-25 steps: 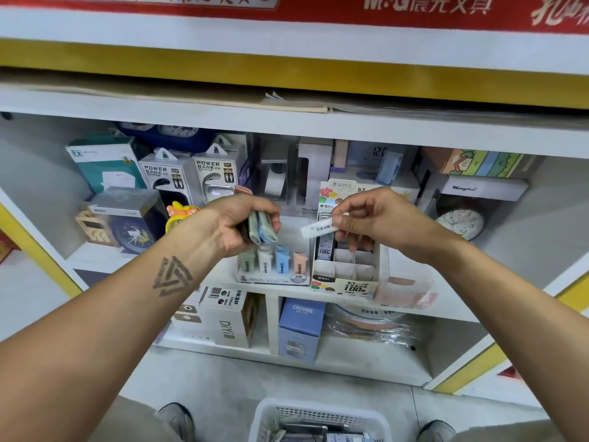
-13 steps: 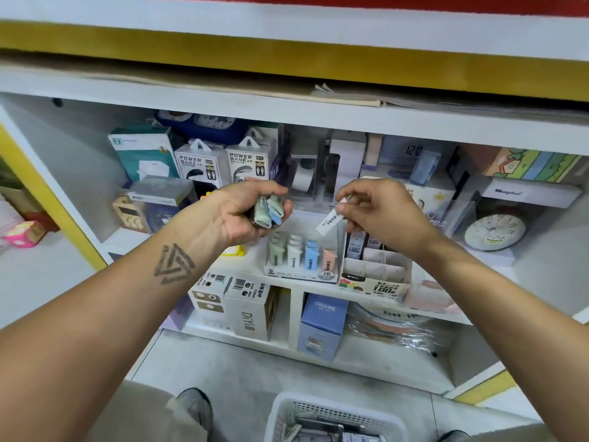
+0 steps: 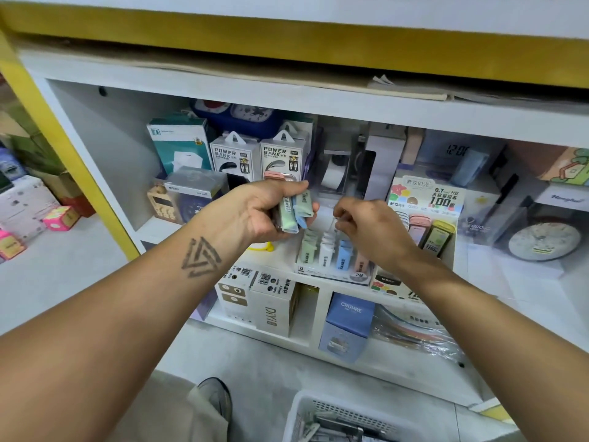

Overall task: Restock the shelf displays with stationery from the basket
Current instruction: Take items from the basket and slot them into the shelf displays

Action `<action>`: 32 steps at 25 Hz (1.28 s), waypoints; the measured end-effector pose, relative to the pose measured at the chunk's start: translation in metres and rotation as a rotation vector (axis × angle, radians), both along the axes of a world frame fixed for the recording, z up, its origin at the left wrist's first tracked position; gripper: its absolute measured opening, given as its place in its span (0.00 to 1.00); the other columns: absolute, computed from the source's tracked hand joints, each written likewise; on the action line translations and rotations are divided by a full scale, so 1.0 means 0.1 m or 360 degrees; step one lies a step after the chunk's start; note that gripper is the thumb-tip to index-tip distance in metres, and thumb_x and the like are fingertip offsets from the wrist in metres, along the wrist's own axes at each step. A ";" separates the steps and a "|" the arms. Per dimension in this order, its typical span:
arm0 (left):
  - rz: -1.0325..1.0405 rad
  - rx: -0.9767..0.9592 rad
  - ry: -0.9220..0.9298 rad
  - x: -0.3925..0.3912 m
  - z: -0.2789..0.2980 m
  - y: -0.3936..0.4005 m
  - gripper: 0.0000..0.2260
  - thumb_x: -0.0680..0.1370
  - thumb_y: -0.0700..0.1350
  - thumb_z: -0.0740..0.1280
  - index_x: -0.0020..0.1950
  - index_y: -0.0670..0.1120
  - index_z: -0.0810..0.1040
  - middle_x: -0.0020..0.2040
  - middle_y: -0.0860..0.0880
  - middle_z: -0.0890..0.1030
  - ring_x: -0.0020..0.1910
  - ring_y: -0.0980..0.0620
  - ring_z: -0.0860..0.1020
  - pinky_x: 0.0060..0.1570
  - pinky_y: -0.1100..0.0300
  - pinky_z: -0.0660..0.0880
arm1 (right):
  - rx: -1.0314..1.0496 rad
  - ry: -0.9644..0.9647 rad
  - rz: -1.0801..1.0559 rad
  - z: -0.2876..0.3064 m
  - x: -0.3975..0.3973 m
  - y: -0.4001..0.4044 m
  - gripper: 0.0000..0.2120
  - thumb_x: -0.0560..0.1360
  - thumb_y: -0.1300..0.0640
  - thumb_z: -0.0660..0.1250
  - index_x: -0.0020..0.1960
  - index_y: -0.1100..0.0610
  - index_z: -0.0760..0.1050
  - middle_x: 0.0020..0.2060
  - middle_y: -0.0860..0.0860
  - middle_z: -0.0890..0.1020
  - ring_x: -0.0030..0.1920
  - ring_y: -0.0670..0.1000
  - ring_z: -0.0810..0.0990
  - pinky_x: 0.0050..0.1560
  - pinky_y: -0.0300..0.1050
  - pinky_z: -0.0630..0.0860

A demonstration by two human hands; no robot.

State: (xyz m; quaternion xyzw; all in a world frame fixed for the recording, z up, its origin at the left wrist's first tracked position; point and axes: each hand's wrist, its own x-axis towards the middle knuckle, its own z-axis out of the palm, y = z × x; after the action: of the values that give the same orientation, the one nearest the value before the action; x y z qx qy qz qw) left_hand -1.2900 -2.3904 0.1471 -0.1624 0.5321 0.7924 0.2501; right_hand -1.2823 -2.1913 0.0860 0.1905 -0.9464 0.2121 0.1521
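A shop shelf unit [image 3: 223,94] with white boards and yellow trim is seen from above, packed with boxed goods; a white basket [image 3: 306,409] stands on the floor below, only partly in view. On the middle shelf sits a small display box [image 3: 331,272] with rows of pastel lead cases [image 3: 325,250], green, white, blue and pink, and just beside it to the right a taller lead display [image 3: 424,205] marked 0.7 HB. The left hand [image 3: 255,212] is held in front of the shelf, its grip curled closed round a small bundle of cases [image 3: 294,212], green and blue ones showing, more possibly hidden behind the fingers. The right hand [image 3: 369,228] is placed directly over the white and blue rows, fingertips pinched together; a pale case appears to be pinched there, but it is blurred and mostly hidden, so what the grip holds cannot be told for sure. The step in hand is judged to be slotting one case into its row. Risks: the case could be dropped into the wrong colour row, since the rows are tight together; standing cases could be knocked over by the fingers; the loose bundle in the left hand could slip if the grip is relaxed; the display box could be pushed back if the case is pressed in hard.
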 end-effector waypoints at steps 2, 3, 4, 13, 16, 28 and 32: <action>0.0031 0.0005 0.0002 -0.01 0.00 -0.02 0.02 0.77 0.39 0.69 0.45 0.42 0.78 0.33 0.43 0.82 0.27 0.47 0.81 0.30 0.55 0.81 | -0.0022 -0.0015 0.0005 0.00 -0.02 -0.02 0.05 0.78 0.61 0.69 0.53 0.57 0.79 0.43 0.53 0.85 0.44 0.53 0.83 0.48 0.53 0.81; 0.0038 0.0007 0.0000 -0.01 0.00 -0.03 0.02 0.77 0.39 0.70 0.45 0.42 0.78 0.33 0.43 0.82 0.27 0.47 0.81 0.30 0.55 0.81 | -0.0013 -0.0019 0.0012 0.00 -0.03 -0.04 0.05 0.78 0.61 0.69 0.54 0.56 0.79 0.44 0.52 0.85 0.44 0.53 0.83 0.48 0.52 0.81; 0.0036 0.0006 -0.0002 -0.01 0.00 -0.03 0.02 0.77 0.39 0.70 0.45 0.42 0.78 0.33 0.43 0.82 0.27 0.47 0.81 0.31 0.55 0.81 | 0.0014 -0.0018 0.0019 0.00 -0.03 -0.05 0.05 0.78 0.60 0.69 0.54 0.56 0.78 0.44 0.52 0.85 0.45 0.53 0.83 0.48 0.52 0.81; -0.0100 -0.0078 0.0033 0.03 0.02 -0.03 0.04 0.78 0.36 0.67 0.43 0.39 0.77 0.35 0.39 0.83 0.33 0.44 0.83 0.40 0.50 0.81 | 0.0308 -0.0102 0.0032 0.00 -0.04 -0.06 0.11 0.79 0.61 0.66 0.58 0.52 0.83 0.52 0.50 0.86 0.52 0.53 0.83 0.54 0.48 0.80; -0.0168 -0.0101 0.0068 0.05 0.05 0.03 0.04 0.79 0.36 0.66 0.45 0.38 0.77 0.36 0.38 0.84 0.32 0.45 0.84 0.29 0.52 0.81 | -0.0005 -0.0275 -0.0053 0.09 -0.01 -0.09 0.15 0.81 0.62 0.63 0.64 0.54 0.80 0.55 0.49 0.84 0.53 0.49 0.81 0.51 0.43 0.79; 0.0110 -0.0132 0.0360 0.08 0.03 0.55 0.10 0.75 0.32 0.71 0.52 0.43 0.76 0.46 0.38 0.83 0.37 0.44 0.84 0.33 0.50 0.82 | -0.1571 -0.0992 -0.0024 0.59 0.41 0.30 0.12 0.72 0.70 0.73 0.55 0.64 0.77 0.39 0.62 0.86 0.36 0.56 0.86 0.37 0.41 0.83; 0.0015 -0.0085 0.0240 0.07 0.00 0.54 0.03 0.78 0.35 0.68 0.45 0.41 0.77 0.37 0.39 0.84 0.32 0.47 0.83 0.34 0.53 0.83 | -0.1553 -0.0803 -0.0240 0.59 0.34 0.47 0.07 0.75 0.70 0.70 0.50 0.63 0.83 0.37 0.60 0.86 0.33 0.53 0.85 0.32 0.39 0.80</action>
State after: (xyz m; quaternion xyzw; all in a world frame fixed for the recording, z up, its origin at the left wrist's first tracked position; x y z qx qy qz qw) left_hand -1.2834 -2.3369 0.1467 -0.1114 0.5697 0.7890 0.2011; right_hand -1.2485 -2.1447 0.1450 -0.0271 -0.7563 0.6536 0.0060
